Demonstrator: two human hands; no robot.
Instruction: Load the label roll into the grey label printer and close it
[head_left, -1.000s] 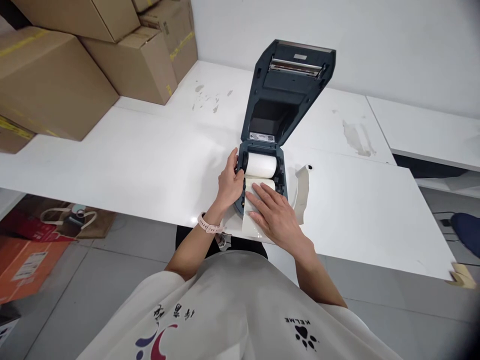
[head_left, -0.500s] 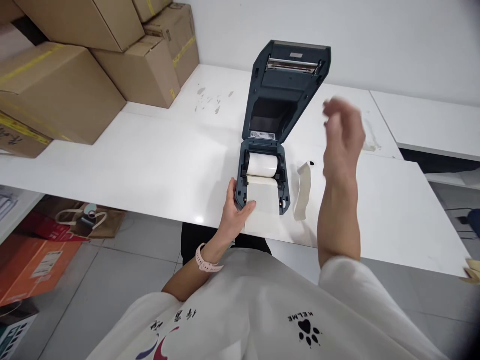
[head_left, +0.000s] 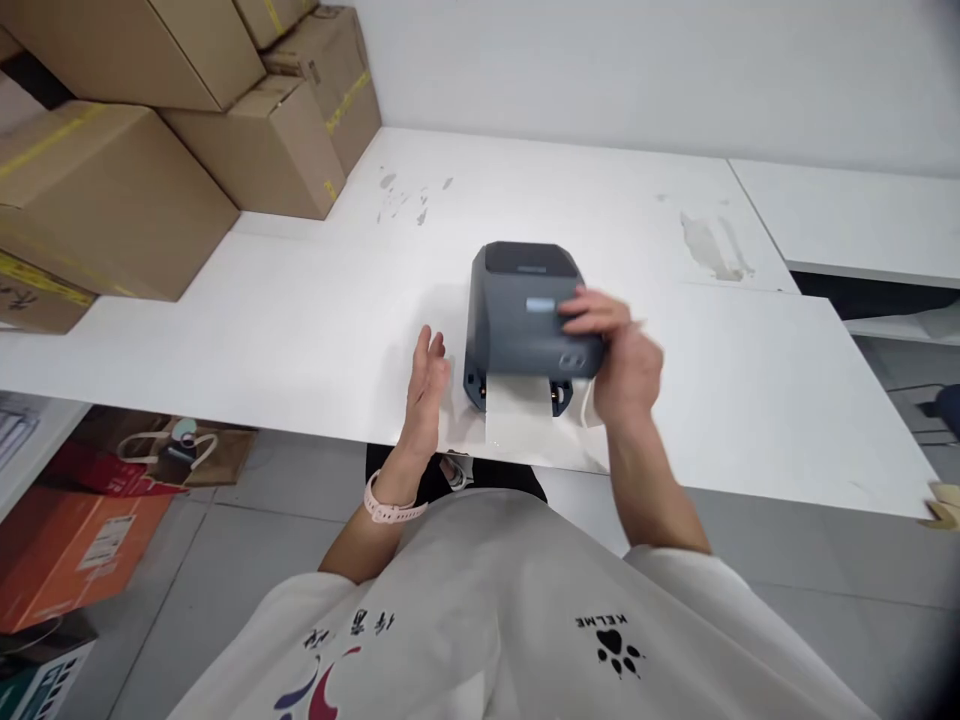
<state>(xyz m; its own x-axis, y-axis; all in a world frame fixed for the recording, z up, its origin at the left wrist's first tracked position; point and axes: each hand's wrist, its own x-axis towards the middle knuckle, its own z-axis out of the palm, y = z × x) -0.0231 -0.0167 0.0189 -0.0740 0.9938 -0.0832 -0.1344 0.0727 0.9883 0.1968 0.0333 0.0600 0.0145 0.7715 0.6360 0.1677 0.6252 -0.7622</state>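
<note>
A dark grey label printer stands on the white table, its lid [head_left: 517, 325] tilted down over the base but not fully closed. My right hand [head_left: 630, 365] holds the lid at its front right edge, with fingers on top. Below the lid, the front corners of the printer base [head_left: 474, 388] show. White label paper [head_left: 517, 415] comes out of its front and lies toward the table edge. My left hand [head_left: 426, 390] is open beside the printer's left side, apart from it. The paper roll inside is hidden by the lid. A loose paper strip [head_left: 589, 408] shows partly behind my right hand.
Cardboard boxes [head_left: 120, 190] are stacked at the table's left end. The table [head_left: 315, 330] has peeled patches [head_left: 709, 245] at the back right. A white wall is behind it. An orange box [head_left: 90, 550] and a paper bag [head_left: 225, 450] are below on the left.
My right hand has come from the right onto the lid, and the lid has swung from upright down over the roll. My left hand has let go of the printer's left side and the paper.
</note>
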